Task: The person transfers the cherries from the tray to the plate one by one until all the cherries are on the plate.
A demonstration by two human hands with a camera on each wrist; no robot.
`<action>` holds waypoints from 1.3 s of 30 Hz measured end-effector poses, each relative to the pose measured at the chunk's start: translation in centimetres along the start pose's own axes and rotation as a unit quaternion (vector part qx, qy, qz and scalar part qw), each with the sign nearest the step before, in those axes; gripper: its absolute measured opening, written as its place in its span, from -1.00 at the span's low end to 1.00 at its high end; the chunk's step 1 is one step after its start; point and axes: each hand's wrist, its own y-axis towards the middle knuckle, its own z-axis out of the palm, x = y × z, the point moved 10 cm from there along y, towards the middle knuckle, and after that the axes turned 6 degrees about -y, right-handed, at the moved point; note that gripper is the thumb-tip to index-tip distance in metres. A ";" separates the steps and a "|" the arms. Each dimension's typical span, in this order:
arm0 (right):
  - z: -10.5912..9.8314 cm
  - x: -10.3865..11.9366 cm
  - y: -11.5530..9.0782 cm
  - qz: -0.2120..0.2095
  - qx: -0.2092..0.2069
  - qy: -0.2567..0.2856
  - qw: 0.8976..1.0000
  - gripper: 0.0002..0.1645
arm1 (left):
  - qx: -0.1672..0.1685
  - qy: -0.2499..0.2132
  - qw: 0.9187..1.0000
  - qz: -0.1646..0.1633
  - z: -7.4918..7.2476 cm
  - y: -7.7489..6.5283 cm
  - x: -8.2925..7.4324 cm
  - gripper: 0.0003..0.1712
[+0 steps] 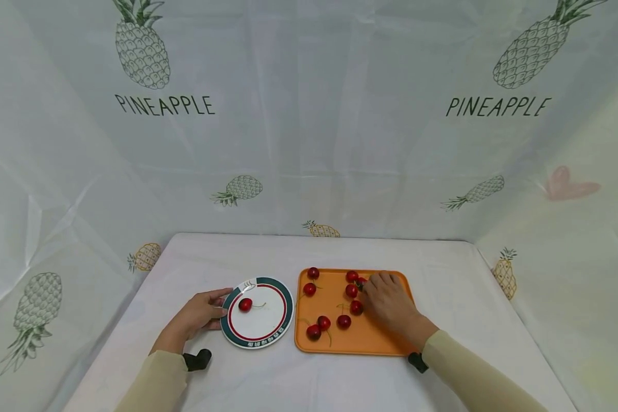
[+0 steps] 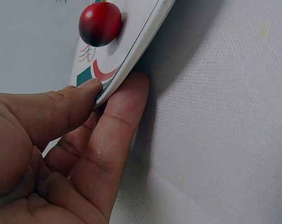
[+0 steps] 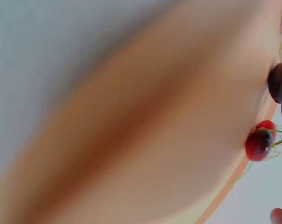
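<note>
My left hand [image 1: 201,315] grips the near-left rim of a white plate [image 1: 257,326] with a green band and red ring, thumb on top and fingers underneath. In the left wrist view, that rim is tilted up off the cloth. One red cherry [image 1: 245,305] with a stem lies on the plate. My right hand [image 1: 391,303] reaches over the right part of an orange tray [image 1: 381,343], its fingertips beside a cherry [image 1: 362,281]. Its grip is hidden in the head view; the right wrist view catches only fingertips [image 3: 279,216] at its edge, near cherries [image 3: 258,145].
Several more cherries lie across the tray, among them a pair [image 1: 314,332] at the front left and a single one [image 1: 344,321] in the middle. A white cloth [image 1: 247,377] covers the table. Behind hangs a pale curtain [image 1: 319,143] printed with pineapples.
</note>
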 end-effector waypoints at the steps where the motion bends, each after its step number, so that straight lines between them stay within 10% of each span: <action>1: -0.2 0.0 0.1 -0.001 -0.003 -0.004 1.000 -0.75 | -0.002 0.000 1.000 -0.001 -0.1 0.0 0.1 -0.28; 11: -2.6 1.4 2.0 -0.033 -0.056 -0.024 0.998 -0.63 | -0.010 0.012 1.000 -0.004 -0.5 0.4 0.3 -0.29; 39: -3.6 10.4 10.8 -0.094 -0.030 -0.001 0.995 -0.80 | -0.003 0.001 1.000 0.004 -0.2 0.7 0.3 -0.30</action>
